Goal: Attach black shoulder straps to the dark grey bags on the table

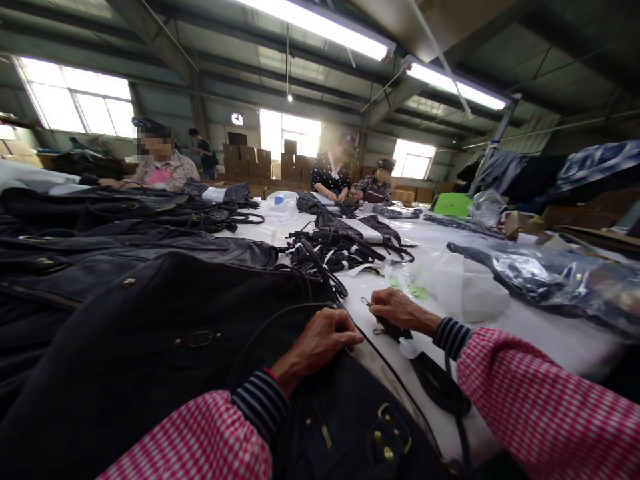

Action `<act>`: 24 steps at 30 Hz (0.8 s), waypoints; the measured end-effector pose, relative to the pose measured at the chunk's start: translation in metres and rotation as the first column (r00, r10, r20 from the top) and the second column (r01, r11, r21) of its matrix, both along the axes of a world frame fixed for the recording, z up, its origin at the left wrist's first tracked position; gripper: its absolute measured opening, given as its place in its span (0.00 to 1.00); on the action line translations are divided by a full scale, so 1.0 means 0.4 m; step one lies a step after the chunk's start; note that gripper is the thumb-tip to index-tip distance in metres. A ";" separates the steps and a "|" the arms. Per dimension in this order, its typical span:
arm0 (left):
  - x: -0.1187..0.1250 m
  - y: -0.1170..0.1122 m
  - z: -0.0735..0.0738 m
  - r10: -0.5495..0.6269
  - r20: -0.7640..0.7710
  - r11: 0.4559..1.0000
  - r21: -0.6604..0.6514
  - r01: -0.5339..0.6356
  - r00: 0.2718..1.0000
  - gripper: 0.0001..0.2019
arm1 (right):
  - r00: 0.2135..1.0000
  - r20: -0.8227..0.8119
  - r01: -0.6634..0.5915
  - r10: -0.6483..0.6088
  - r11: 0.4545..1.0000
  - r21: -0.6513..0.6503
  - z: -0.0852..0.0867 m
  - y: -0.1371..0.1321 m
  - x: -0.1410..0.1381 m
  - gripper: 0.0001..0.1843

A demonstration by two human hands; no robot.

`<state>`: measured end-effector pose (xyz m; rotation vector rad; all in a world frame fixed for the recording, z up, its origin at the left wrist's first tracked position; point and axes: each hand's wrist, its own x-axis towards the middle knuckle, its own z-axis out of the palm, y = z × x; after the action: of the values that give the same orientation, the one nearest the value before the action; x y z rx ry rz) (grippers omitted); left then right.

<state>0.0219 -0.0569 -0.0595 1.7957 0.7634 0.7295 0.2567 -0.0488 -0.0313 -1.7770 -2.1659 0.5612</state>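
Observation:
A dark leather bag [165, 347] with brass fittings lies in front of me on the white table [550, 333]. My left hand [323, 340] rests on the bag's edge with its fingers curled and pinched on a thin black cord [280, 313]. My right hand [395, 310] is closed on the end of a black strap [440, 387], close to a small metal clasp [367, 304]. The strap runs from that hand toward me across the table. Both arms wear pink checked sleeves over striped cuffs.
More dark bags [125, 207] are stacked at left. A heap of black straps [340, 247] lies mid-table, clear plastic bags [550, 280] at right. Three people [160, 163] work at the far end, with cardboard boxes [250, 160] behind them.

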 end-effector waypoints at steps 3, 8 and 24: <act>0.002 0.001 -0.001 0.010 -0.013 1.000 0.012 -0.010 1.000 0.11 | 0.993 -0.119 -0.040 0.026 0.992 -0.119 -0.007 0.012 -0.002 0.10; 0.005 0.003 -0.002 0.000 -0.065 0.999 0.032 0.002 0.998 0.11 | 0.902 -0.431 -0.134 0.004 0.953 -0.271 -0.004 0.006 -0.014 0.16; 0.006 0.002 -0.004 0.018 -0.149 0.996 0.087 -0.005 0.989 0.10 | 0.761 -0.648 -0.275 -0.033 0.888 -0.368 0.029 -0.029 -0.034 0.20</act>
<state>0.0242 -0.0560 -0.0609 1.9425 0.8530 0.6484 0.2431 -0.0605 -0.0198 -1.3116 -1.7384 1.5544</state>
